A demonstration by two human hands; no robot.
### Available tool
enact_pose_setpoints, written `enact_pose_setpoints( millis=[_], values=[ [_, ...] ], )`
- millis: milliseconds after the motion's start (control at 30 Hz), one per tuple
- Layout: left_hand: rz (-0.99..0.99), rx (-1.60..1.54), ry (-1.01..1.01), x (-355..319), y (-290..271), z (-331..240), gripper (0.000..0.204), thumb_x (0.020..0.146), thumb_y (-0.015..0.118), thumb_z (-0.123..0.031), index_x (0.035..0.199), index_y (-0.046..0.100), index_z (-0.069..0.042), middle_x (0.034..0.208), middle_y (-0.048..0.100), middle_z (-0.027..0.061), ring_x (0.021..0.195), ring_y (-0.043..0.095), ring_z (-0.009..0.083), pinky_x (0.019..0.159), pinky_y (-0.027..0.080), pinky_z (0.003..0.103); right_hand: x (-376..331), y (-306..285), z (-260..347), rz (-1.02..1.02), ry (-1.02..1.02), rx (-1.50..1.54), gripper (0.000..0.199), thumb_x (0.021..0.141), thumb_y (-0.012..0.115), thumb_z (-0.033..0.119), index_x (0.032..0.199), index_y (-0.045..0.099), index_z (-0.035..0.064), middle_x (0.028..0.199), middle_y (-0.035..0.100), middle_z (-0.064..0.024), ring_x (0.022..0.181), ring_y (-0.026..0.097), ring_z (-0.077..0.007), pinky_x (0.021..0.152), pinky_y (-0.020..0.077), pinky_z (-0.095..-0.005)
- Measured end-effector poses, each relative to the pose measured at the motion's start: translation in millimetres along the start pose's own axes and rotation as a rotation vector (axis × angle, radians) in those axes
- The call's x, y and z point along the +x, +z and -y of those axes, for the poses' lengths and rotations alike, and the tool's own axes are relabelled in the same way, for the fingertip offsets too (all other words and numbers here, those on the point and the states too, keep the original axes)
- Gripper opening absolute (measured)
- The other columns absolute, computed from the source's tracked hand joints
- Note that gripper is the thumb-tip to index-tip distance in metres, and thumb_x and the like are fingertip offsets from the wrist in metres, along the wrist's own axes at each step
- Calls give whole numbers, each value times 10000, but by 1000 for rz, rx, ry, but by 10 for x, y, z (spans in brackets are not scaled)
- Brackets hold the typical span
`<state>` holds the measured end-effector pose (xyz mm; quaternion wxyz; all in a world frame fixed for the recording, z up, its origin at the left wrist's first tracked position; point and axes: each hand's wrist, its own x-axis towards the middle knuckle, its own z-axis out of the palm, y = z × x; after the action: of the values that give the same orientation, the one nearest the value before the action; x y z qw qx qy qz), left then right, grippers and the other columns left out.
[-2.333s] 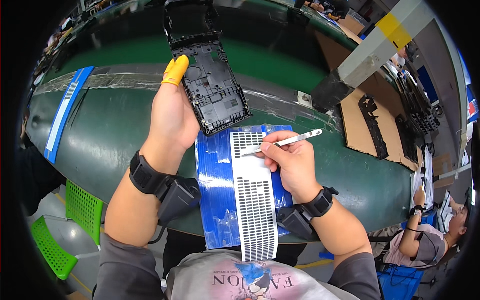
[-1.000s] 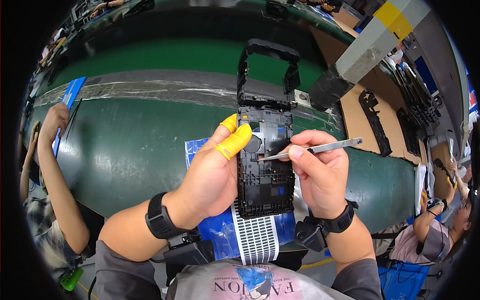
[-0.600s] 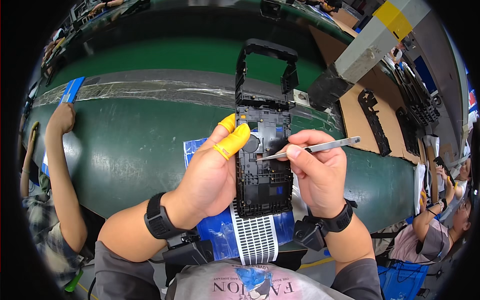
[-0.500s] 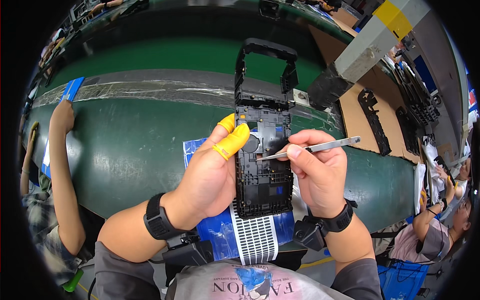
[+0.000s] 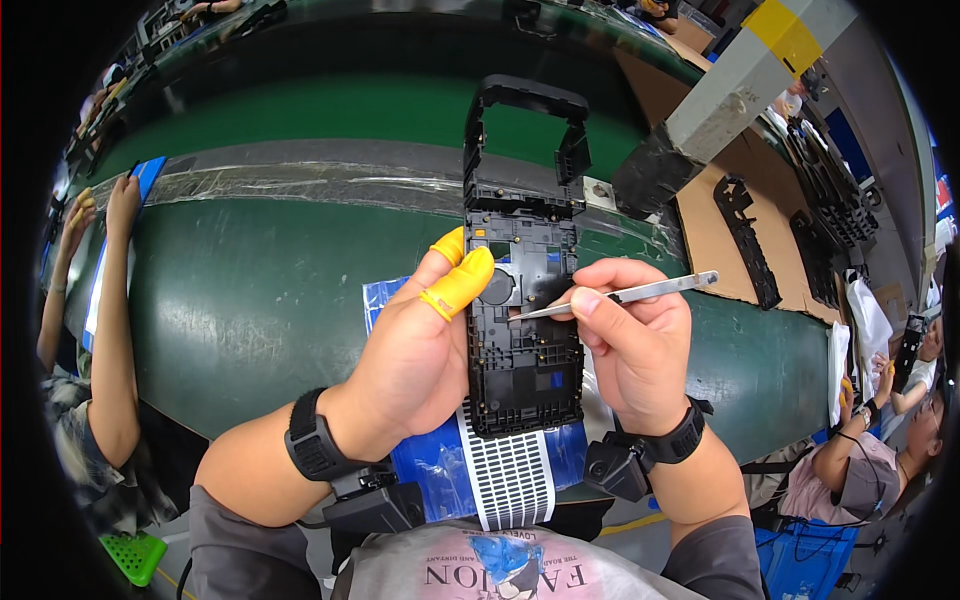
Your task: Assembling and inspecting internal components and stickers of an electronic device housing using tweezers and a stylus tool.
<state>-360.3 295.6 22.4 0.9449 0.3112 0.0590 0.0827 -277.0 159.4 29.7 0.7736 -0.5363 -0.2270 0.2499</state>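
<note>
My left hand (image 5: 415,345), with yellow finger cots on the thumb and a finger, grips the left edge of a black plastic frame (image 5: 525,350). The frame stands upright before me, with an open loop at its far end and ribs, holes and small brass-coloured spots lower down. In my right hand (image 5: 640,340) is a pair of metal tweezers (image 5: 655,291), pinched between thumb and fingers. Their tip touches or hovers just over the middle of the frame, beside a round recess. Whether the tip holds anything is too small to tell.
Beneath the frame lie a white sheet with rows of black strips (image 5: 510,475) and blue plastic (image 5: 435,465) on the green table (image 5: 270,300). A grey post (image 5: 740,100) rises at the right, near cardboard (image 5: 710,225) with black parts. Co-workers sit at both sides.
My hands, the frame and the tweezers have shifted very slightly left together. At the far left, a co-worker's second hand has risen beside the blue-edged sheet.
</note>
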Motion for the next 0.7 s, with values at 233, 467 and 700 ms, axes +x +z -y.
enact_pose_setpoints(
  millis=[233,467,700],
  values=[
    [-5,10,3,1,-2,17,337,875,387,-223,1169,363,-60,1103,477,84,996,484,179,863,391,323,3,-13,-14,7,-9,-24,169,740,582,-3,900,542,-39,756,589,-74,644,546,-81,553,410,-173],
    [-29,8,10,15,-22,11,330,876,379,-222,1162,365,-57,1095,478,81,989,488,181,862,392,327,17,9,-23,-6,-22,-41,170,741,581,3,901,542,-37,745,590,-75,610,526,-68,522,393,-164],
    [-6,111,5,26,-16,-53,445,753,434,50,1173,313,-35,1058,494,121,942,523,193,804,452,320,68,-24,126,-151,-78,94,146,735,568,3,871,544,-44,660,552,-61,501,443,-58,437,328,-166]
  ],
)
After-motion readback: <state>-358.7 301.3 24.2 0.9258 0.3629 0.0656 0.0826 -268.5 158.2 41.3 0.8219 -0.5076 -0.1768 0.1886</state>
